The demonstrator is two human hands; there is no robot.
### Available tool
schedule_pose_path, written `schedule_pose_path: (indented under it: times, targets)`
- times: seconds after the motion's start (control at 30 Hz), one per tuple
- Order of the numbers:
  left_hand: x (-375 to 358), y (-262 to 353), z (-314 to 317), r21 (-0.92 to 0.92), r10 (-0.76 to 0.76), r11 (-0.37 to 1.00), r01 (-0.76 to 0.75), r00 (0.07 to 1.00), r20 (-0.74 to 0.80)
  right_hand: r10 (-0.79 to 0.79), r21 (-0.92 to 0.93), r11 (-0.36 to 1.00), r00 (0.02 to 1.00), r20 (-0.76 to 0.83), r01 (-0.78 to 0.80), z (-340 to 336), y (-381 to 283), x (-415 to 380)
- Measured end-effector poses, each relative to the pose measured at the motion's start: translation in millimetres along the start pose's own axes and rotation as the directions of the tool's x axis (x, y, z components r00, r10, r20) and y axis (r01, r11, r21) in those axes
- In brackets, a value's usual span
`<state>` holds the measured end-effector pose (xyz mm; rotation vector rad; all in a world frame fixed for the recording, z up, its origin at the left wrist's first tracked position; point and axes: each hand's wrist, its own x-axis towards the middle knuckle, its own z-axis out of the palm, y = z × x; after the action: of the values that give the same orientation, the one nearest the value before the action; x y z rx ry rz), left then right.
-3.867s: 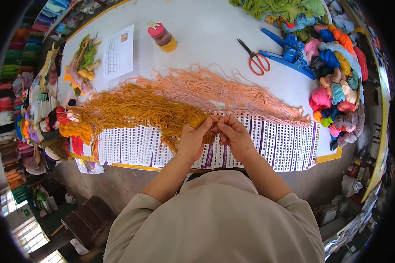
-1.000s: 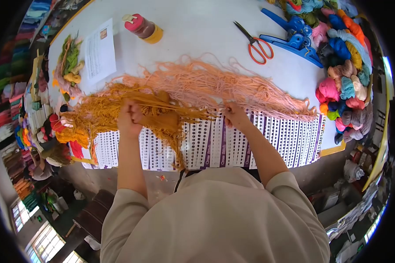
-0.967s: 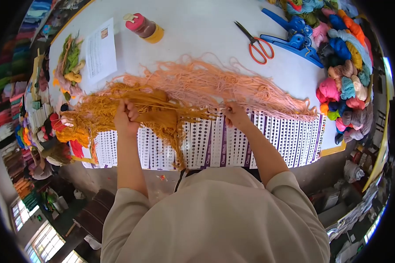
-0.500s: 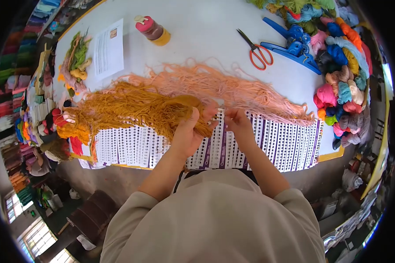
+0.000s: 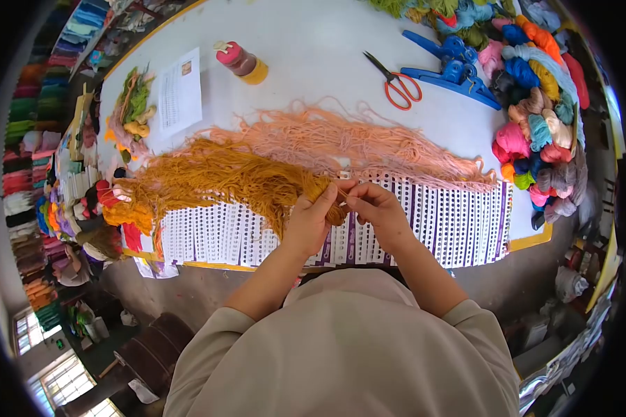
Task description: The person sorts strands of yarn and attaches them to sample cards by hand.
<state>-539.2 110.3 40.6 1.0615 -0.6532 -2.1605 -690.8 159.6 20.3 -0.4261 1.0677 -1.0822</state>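
A long bundle of mustard-brown yarn (image 5: pixel 215 170) lies across the table, its right end gathered in my left hand (image 5: pixel 311 221), whose fingers are closed round it. My right hand (image 5: pixel 379 212) is in a pinch right beside that end, with what looks like a thin mustard strand between thumb and finger. Behind the hands stretches a loose spread of peach-pink yarn (image 5: pixel 368 142). Under both bundles, white cards with rows of punched holes (image 5: pixel 459 222) line the table's near edge, some with purple strips.
Orange-handled scissors (image 5: pixel 399 87) and blue clamp-like tools (image 5: pixel 455 69) lie at the back right, beside piled coloured skeins (image 5: pixel 535 128). A pink-and-yellow bottle (image 5: pixel 242 64) and a printed sheet (image 5: pixel 179 94) are at the back left of the white table (image 5: pixel 306 48).
My hands have come together at the yarn's right end. The left hand has turned and closed further round the bundle; the right now pinches beside it. The view has shifted slightly.
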Motion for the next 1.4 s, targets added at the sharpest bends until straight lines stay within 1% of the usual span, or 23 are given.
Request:
schedule_pose_path:
  times: [0.1,0.13,0.17,0.3,0.33,0.37,0.4,0.47,0.5,0.57,0.6,0.67,0.73,0.8,0.83,0.9,0.97,1.1,1.2,1.27,1.33,1.37,1.4]
  targets:
    - [-6.8,-1.1,3.1,0.001,-0.004,1.000,0.004,1.000,-0.004,0.021,0.091,0.996,1.000,0.001,-0.021,0.3,-6.4,-5.7]
    - [-8.7,-2.7,6.3,0.060,0.025,0.998,-0.023,0.999,-0.027,0.040,0.128,0.991,0.999,-0.002,-0.040,0.1,-8.9,-7.5]
    - [-9.9,-3.5,8.5,0.119,0.053,0.992,-0.047,0.997,-0.049,0.036,0.132,0.991,0.999,0.001,-0.036,-0.9,-9.7,-8.6]
    - [-11.4,-7.1,12.0,0.179,0.096,0.980,-0.087,0.994,-0.044,0.042,0.135,0.990,0.998,0.037,-0.046,-5.1,-15.2,-15.7]
    - [-12.9,-6.0,15.6,0.068,0.065,0.996,-0.061,0.996,-0.059,0.061,0.149,0.987,0.997,0.039,-0.066,-6.0,-17.7,-17.4]
    - [-14.7,-3.9,20.0,-0.042,0.033,0.998,-0.036,0.997,-0.071,0.056,0.116,0.991,0.997,0.052,-0.062,-7.9,-19.9,-18.9]
    - [-16.7,-1.4,24.3,-0.040,0.039,0.998,-0.042,0.997,-0.073,0.054,0.115,0.992,0.997,0.057,-0.060,-10.9,-20.3,-19.9]
    - [-19.5,2.2,31.7,-0.169,-0.028,0.985,0.027,1.000,-0.003,0.069,0.102,0.992,0.995,0.078,-0.077,-15.9,-20.4,-21.5]
    - [-20.1,1.8,33.6,-0.168,-0.026,0.985,0.025,1.000,-0.004,0.069,0.102,0.992,0.994,0.081,-0.077,-16.1,-22.0,-22.9]
    - [-21.1,-0.2,37.4,-0.170,-0.030,0.985,0.025,0.999,-0.022,0.045,-0.171,0.985,0.994,0.102,-0.027,-15.5,-26.8,-26.1]
    - [-21.5,-1.7,39.3,-0.170,-0.028,0.985,0.023,0.999,-0.025,0.051,-0.224,0.974,0.992,0.117,-0.024,-17.8,-26.1,-26.1]
    - [-22.0,-5.0,42.0,-0.085,-0.006,0.996,0.004,1.000,-0.013,0.036,-0.209,0.978,0.992,0.117,-0.011,-19.8,-25.7,-27.1]
    - [-22.4,-7.7,42.0,-0.096,-0.006,0.995,0.003,1.000,-0.024,0.022,-0.194,0.981,0.993,0.119,0.001,-21.3,-26.2,-28.4]
    - [-22.1,-8.8,43.2,-0.109,-0.004,0.994,0.001,1.000,-0.030,0.032,-0.123,0.992,0.991,0.128,-0.016,-22.9,-29.7,-29.3]
    - [-21.9,-9.7,44.3,-0.088,0.004,0.996,-0.008,0.999,-0.049,0.032,-0.124,0.992,0.991,0.131,-0.016,-23.1,-32.0,-30.2]
    - [-20.7,-12.4,45.4,-0.068,0.013,0.998,-0.017,0.998,-0.067,0.024,-0.035,0.999,0.990,0.137,-0.019,-24.0,-35.6,-31.6]
    - [-19.4,-16.3,45.4,-0.002,0.072,0.997,-0.073,0.996,-0.051,0.042,-0.005,0.999,0.988,0.150,-0.042,-28.3,-36.2,-30.3]
    - [-14.5,-17.8,48.1,-0.052,0.083,0.995,-0.087,0.994,-0.068,0.077,0.084,0.992,0.984,0.158,-0.091,-32.4,-41.5,-28.7]
    - [-13.1,-20.1,44.7,-0.074,0.094,0.992,-0.098,0.994,-0.063,0.088,0.079,0.992,0.981,0.171,-0.102,-35.0,-40.1,-23.1]
    - [-13.1,-19.5,45.2,-0.095,0.096,0.990,-0.106,0.990,-0.106,0.102,0.074,0.991,0.981,0.167,-0.116,-34.2,-38.2,-19.6]
    - [-12.3,-22.6,37.1,-0.086,0.091,0.991,-0.100,0.990,-0.108,0.109,0.003,0.994,0.985,0.136,-0.110,-32.5,-33.6,-15.0]
    - [-12.1,-21.6,35.6,-0.077,0.088,0.992,-0.096,0.991,-0.104,0.112,0.001,0.994,0.983,0.142,-0.113,-30.2,-34.6,-14.3]
    - [-12.2,-20.9,35.4,-0.076,0.092,0.992,-0.100,0.990,-0.110,0.110,-0.059,0.993,0.984,0.138,-0.103,-27.2,-36.5,-14.7]
